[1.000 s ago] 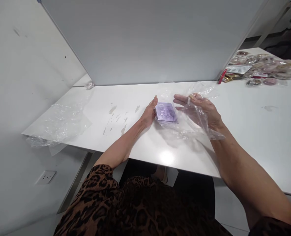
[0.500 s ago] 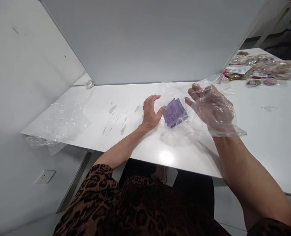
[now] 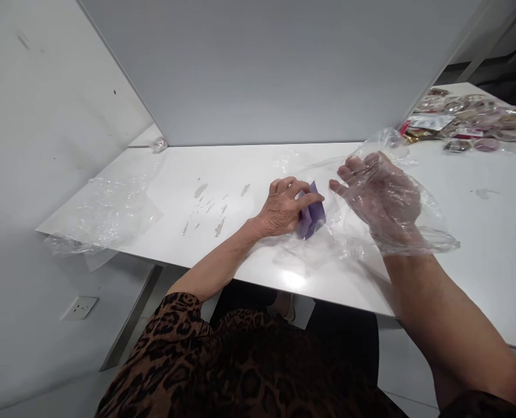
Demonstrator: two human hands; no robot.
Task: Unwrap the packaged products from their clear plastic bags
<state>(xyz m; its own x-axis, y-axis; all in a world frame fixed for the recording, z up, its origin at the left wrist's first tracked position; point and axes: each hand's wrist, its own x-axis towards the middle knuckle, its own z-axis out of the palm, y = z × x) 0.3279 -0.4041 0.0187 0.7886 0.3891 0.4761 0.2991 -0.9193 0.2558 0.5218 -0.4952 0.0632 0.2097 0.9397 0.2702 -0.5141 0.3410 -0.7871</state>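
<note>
From where I sit, the far left shows a heap of film (image 3: 110, 209) crumpled on the worktop (image 3: 175, 168), its near edge hanging over the side, with a small clear packet (image 3: 158, 145) behind it at the foot of the upright panel (image 3: 267, 69). Moving right past some worn marks, I come to the left hand (image 3: 290, 206): its grip is closed on the purple cards (image 3: 314, 217), fingers bent over their top, though the thumb is hidden from me. The cards stand at a tilt at the middle of the worktop, between the hands, with the clear bag (image 3: 432, 223) against or over their lower right side; I cannot tell which. Next comes the right hand (image 3: 382, 194), covered by the bag down to the wrist and apparently inside it, grip released, fingers loosely bent and holding nothing that I can see. Beyond it, a pile of packets (image 3: 480, 122) lies at the far right. I judge the step in hand to be gathering the cards beside the bag; the next move calls for a secure left grip, edges squared, and the right hand spread enough to keep the loose plastic from snagging.
</note>
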